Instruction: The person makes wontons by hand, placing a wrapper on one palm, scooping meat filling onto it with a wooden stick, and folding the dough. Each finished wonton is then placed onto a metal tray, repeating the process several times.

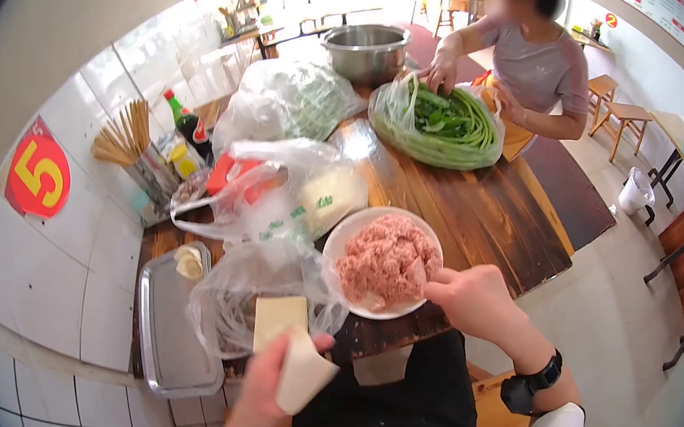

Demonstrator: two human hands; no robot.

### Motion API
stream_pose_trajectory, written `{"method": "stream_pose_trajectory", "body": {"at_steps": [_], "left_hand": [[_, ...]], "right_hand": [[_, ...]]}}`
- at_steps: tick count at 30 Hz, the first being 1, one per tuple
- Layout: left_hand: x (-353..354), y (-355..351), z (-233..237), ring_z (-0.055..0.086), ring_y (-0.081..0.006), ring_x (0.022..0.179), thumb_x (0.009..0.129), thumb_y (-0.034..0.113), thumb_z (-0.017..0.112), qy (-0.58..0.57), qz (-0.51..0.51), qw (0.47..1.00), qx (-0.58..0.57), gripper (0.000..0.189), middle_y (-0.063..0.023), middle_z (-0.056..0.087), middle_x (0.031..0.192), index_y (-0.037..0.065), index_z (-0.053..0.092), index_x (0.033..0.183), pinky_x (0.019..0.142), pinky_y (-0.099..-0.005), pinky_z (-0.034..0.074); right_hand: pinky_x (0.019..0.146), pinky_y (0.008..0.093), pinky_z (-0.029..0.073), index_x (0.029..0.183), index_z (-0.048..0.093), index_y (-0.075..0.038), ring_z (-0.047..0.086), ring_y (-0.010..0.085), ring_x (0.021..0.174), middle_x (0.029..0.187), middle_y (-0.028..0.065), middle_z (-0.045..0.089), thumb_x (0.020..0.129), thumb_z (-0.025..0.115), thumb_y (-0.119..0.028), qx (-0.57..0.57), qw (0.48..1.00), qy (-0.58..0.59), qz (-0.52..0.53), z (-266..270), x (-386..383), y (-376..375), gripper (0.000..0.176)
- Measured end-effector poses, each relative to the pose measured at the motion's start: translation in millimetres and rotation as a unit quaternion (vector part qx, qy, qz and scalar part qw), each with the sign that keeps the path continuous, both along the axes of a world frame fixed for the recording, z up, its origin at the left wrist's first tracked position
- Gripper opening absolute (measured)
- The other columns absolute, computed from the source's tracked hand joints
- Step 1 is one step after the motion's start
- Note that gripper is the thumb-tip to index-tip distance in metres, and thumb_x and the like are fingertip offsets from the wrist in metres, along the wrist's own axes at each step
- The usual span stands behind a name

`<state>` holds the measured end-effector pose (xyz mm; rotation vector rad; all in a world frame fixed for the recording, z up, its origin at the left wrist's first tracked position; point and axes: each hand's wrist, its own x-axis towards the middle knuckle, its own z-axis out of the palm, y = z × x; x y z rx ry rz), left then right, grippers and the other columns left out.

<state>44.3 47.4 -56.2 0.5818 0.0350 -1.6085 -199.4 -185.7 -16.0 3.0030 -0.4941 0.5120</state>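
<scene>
My left hand [265,386], slightly blurred, is closed on a pale wonton wrapper [308,376] that hangs bent from the fingers. Just beyond it, a flat cream-coloured piece like more wrappers [281,317] lies at a clear plastic bag [231,285]. My right hand [479,304] is closed, fingertips pinched at the right rim of a white bowl [346,225]. Whether those fingers grip the rim or a small tool cannot be made out. Pink minced meat [388,259] is heaped in the bowl, which sits near the edge of the wooden table [464,213].
A metal tray [169,320] with a pale piece of food stands left. Behind are plastic bags [291,106], chopsticks [127,135], a bottle [189,122] and a steel pot [366,53]. Across the table a person [537,66] handles a bag of green vegetables [441,127].
</scene>
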Motion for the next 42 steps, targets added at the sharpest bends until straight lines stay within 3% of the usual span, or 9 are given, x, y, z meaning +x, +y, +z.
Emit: {"method": "stream_pose_trajectory", "body": {"at_steps": [6, 7, 8, 13, 20, 27, 30, 35, 42], "left_hand": [[-68, -13, -59, 0.052, -0.0312, 0.128, 0.106, 0.033, 0.035, 0.296, -0.059, 0.951, -0.068, 0.049, -0.0141, 0.052, 0.142, -0.002, 0.048, 0.137, 0.114, -0.0491, 0.034], [-80, -15, -55, 0.05, -0.0305, 0.13, 0.104, 0.044, 0.036, 0.034, -0.025, 0.997, 0.068, 0.057, -0.0141, 0.051, 0.142, 0.0, 0.046, 0.139, 0.115, -0.049, 0.03], [-93, -20, -22, 0.064, -0.034, 0.103, 0.092, 0.019, 0.067, 0.182, 0.002, 0.983, 0.041, 0.024, -0.0112, 0.068, 0.109, 0.005, 0.065, 0.111, 0.093, -0.0455, 0.051], [-99, -9, -50, 0.066, -0.029, 0.107, 0.091, 0.015, 0.068, -0.149, -0.072, 0.986, 0.015, 0.035, -0.0132, 0.067, 0.114, 0.001, 0.059, 0.122, 0.096, -0.0419, 0.053], [-90, -22, -31, 0.067, -0.0221, 0.097, 0.095, 0.015, 0.062, -0.3, -0.089, 0.95, 0.008, 0.026, -0.0112, 0.069, 0.106, 0.001, 0.061, 0.116, 0.089, -0.0367, 0.055], [-94, -43, -35, 0.065, -0.0182, 0.102, 0.101, 0.021, 0.054, 0.005, -0.084, 0.987, -0.136, 0.02, -0.0033, 0.068, 0.11, 0.01, 0.062, 0.116, 0.091, -0.0367, 0.052], [-98, -47, -38, 0.064, -0.0191, 0.106, 0.102, 0.025, 0.052, 0.082, -0.065, 0.987, -0.121, 0.023, -0.0029, 0.067, 0.113, 0.012, 0.061, 0.118, 0.094, -0.0381, 0.052], [-107, -50, -26, 0.06, -0.0228, 0.117, 0.103, 0.029, 0.049, -0.042, -0.032, 0.988, -0.146, 0.035, -0.0071, 0.062, 0.128, 0.009, 0.053, 0.132, 0.101, -0.041, 0.048], [-103, -44, -67, 0.057, -0.026, 0.122, 0.104, 0.032, 0.046, -0.086, -0.015, 0.99, -0.111, 0.041, -0.0093, 0.059, 0.132, 0.007, 0.05, 0.137, 0.105, -0.0435, 0.045]], "right_hand": [[0.053, 0.0392, 0.05, 0.079, 0.062, -0.014, 0.065, 0.0279, 0.066, 0.076, 0.0028, 0.063, 0.081, 0.067, -0.02, 0.153, 0.981, -0.079, -0.093, -34, -11, 13, 0.008], [0.053, 0.0392, 0.05, 0.079, 0.062, -0.014, 0.065, 0.0279, 0.066, 0.076, 0.0028, 0.063, 0.081, 0.067, -0.02, 0.145, 0.981, -0.086, -0.095, -36, -11, 14, 0.008], [0.054, 0.039, 0.05, 0.08, 0.063, -0.014, 0.065, 0.028, 0.067, 0.077, 0.003, 0.064, 0.081, 0.068, -0.02, 0.167, 0.976, -0.091, -0.105, -38, -12, 16, 0.008], [0.055, 0.039, 0.051, 0.087, 0.063, -0.016, 0.068, 0.0254, 0.07, 0.08, 0.0013, 0.067, 0.084, 0.065, -0.02, 0.188, 0.972, -0.086, -0.109, -43, -16, 16, 0.006], [0.055, 0.0396, 0.051, 0.089, 0.062, -0.013, 0.068, 0.0262, 0.071, 0.083, 0.0025, 0.066, 0.084, 0.068, -0.026, 0.198, 0.967, -0.096, -0.131, -47, -15, 20, 0.015], [0.059, 0.0359, 0.052, 0.102, 0.066, -0.015, 0.067, 0.0244, 0.076, 0.085, 0.0029, 0.066, 0.081, 0.074, -0.026, 0.073, 0.976, -0.171, -0.115, -29, -26, 26, 0.025], [0.082, 0.0315, 0.053, 0.119, 0.063, -0.01, 0.068, 0.0196, 0.093, 0.101, 0.0071, 0.067, 0.087, 0.074, -0.029, 0.425, 0.851, -0.297, -0.08, -19, -33, 62, 0.038], [0.084, 0.0272, 0.05, 0.118, 0.058, -0.004, 0.06, 0.0087, 0.097, 0.108, 0.0029, 0.065, 0.094, 0.068, -0.025, 0.785, 0.56, -0.267, 0.018, -56, -27, 81, 0.034], [0.071, 0.0217, 0.044, 0.097, 0.061, -0.007, 0.054, 0.0042, 0.084, 0.09, -0.0034, 0.06, 0.094, 0.067, -0.016, 0.76, 0.585, -0.283, 0.018, -42, -26, 81, 0.012]]}}
